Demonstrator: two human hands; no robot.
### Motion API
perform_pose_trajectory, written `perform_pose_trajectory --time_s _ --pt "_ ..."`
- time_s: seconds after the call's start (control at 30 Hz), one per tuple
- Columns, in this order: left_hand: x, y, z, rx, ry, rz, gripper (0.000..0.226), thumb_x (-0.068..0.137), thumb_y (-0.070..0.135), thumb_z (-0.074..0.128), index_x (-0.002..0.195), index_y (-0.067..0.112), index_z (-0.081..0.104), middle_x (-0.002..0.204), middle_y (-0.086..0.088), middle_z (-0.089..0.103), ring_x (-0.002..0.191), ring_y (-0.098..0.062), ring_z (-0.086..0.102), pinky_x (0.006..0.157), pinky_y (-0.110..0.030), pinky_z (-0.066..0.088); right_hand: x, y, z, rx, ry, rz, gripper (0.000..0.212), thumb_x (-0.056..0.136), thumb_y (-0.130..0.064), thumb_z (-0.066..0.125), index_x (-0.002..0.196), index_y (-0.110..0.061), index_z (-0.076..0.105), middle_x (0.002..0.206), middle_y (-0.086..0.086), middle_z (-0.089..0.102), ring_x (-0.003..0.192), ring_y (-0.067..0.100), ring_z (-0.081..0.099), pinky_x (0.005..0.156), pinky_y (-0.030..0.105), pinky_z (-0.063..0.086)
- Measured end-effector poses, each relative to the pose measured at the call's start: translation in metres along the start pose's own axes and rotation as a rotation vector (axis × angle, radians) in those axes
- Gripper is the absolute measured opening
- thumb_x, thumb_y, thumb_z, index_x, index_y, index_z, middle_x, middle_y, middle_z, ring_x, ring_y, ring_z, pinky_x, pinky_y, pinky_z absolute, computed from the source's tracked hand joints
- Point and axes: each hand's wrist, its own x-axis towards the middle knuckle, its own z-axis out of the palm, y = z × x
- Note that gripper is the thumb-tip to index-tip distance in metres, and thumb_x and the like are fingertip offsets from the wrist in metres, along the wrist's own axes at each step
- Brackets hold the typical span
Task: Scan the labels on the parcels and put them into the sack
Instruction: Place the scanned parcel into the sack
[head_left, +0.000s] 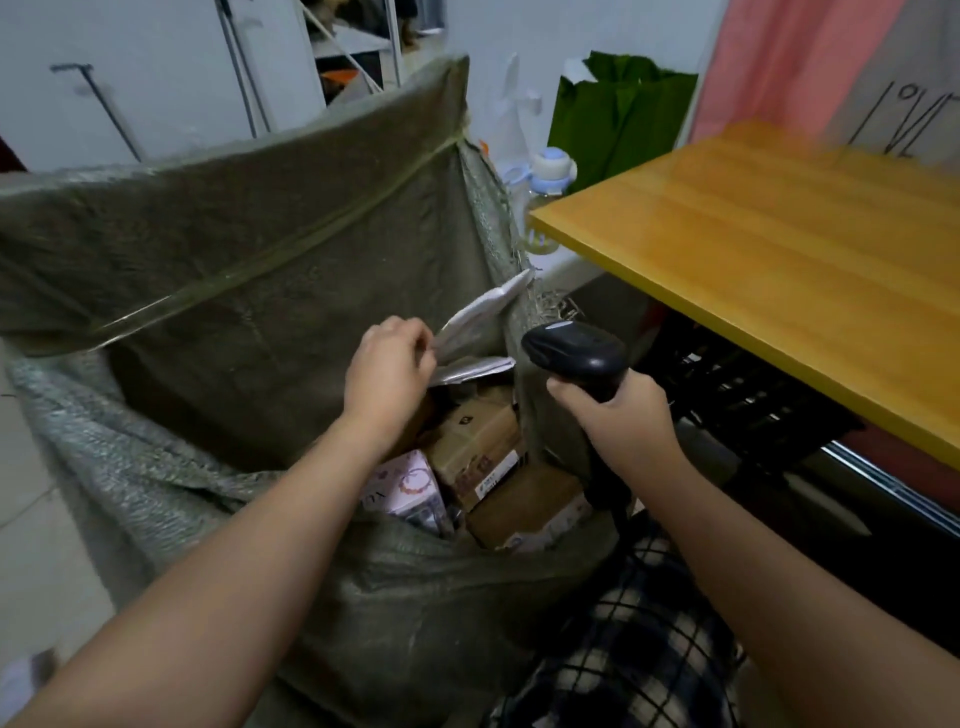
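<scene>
- Nearest, a checked cloth (649, 623) lies below the right forearm, against the sack's near rim.
- The right hand (618, 415) has its fingers wrapped tight round the handle of a black scanner (574, 353). The scanner's head sticks out above the knuckles and points up and left, toward the other hand.
- The left hand (389, 364) sits just left of the scanner, over the mouth of the sack (234, 249). Its fingertips are closed in a pinch on the near end of a flat white parcel (480, 312), which slants up and away to the right of the hand.
- A second pale flap shows just under that hand; I cannot tell whether it is part of the same parcel.
- Below both hands, inside the sack, lie brown boxes (480, 441) and a pink box (410, 483), so a good part of the job looks done.
- Step in hand, as I judge it: this parcel is at the drop, held above the opening. Whether its label has been read cannot be told.
- The next move calls for the pinch to let go so the parcel falls among the boxes, clear of the sack's right edge.
- To the right of the scanner hand juts a yellow table (779, 249); no parcels show on it.
- Farther off, beyond the sack's back wall, stand a bottle (550, 171) and a green bag (618, 114).
</scene>
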Motion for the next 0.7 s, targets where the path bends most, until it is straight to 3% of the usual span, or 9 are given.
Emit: perform_pose_trajectory --time_s 0.13,0.23,0.4,0.53,0.7 --pt "0.006 -0.008 0.017 0.298 -0.174 -0.033 0.012 0.09 0.018 0.055 0.097 0.01 0.061 0.101 -0.014 0.06 0.097 -0.034 0.054 0.074 -0.038 0.041 0.01 0.01 -0.011 0.017 0.021 0.044 0.018 0.08 -0.037 0.075 0.088 -0.031 0.061 0.077 -0.019 0.061 0.073 -0.007 0.054 0.059 0.014 0.038" --pt "0.004 -0.015 0.012 0.414 -0.214 -0.049 0.017 0.091 0.022 0.055 0.103 0.012 0.059 0.103 -0.012 0.061 0.096 -0.033 0.056 0.073 -0.037 0.042 0.011 0.014 -0.02 0.027 0.044 0.06 0.018 0.08 -0.037 0.075 0.091 -0.027 0.065 0.076 -0.015 0.064 0.071 -0.006 0.056 0.055 0.013 0.037" --pt "-0.014 -0.009 -0.012 0.484 -0.153 0.002 0.023 0.088 0.03 0.059 0.102 0.011 0.059 0.103 -0.012 0.061 0.097 -0.032 0.056 0.076 -0.038 0.045 0.005 0.011 -0.018 -0.018 0.002 0.044 0.022 0.08 -0.038 0.075 0.092 -0.027 0.061 0.075 -0.017 0.059 0.07 -0.006 0.05 0.057 0.016 0.037" --pt "-0.025 0.006 -0.016 0.425 -0.057 0.136 0.014 0.089 0.022 0.055 0.1 0.017 0.06 0.098 -0.007 0.06 0.094 -0.03 0.056 0.078 -0.04 0.041 -0.006 0.005 -0.008 -0.012 -0.057 0.025 0.02 0.08 -0.038 0.075 0.089 -0.029 0.06 0.075 -0.017 0.06 0.072 -0.005 0.053 0.058 0.016 0.038" --pt "-0.013 0.009 0.002 0.563 -0.209 0.093 0.02 0.093 0.018 0.045 0.108 0.02 0.06 0.107 -0.004 0.061 0.102 -0.027 0.055 0.081 -0.035 0.039 -0.012 0.006 -0.008 0.002 -0.055 0.012 0.018 0.08 -0.036 0.075 0.085 -0.033 0.059 0.074 -0.019 0.06 0.072 -0.007 0.052 0.058 0.013 0.037"
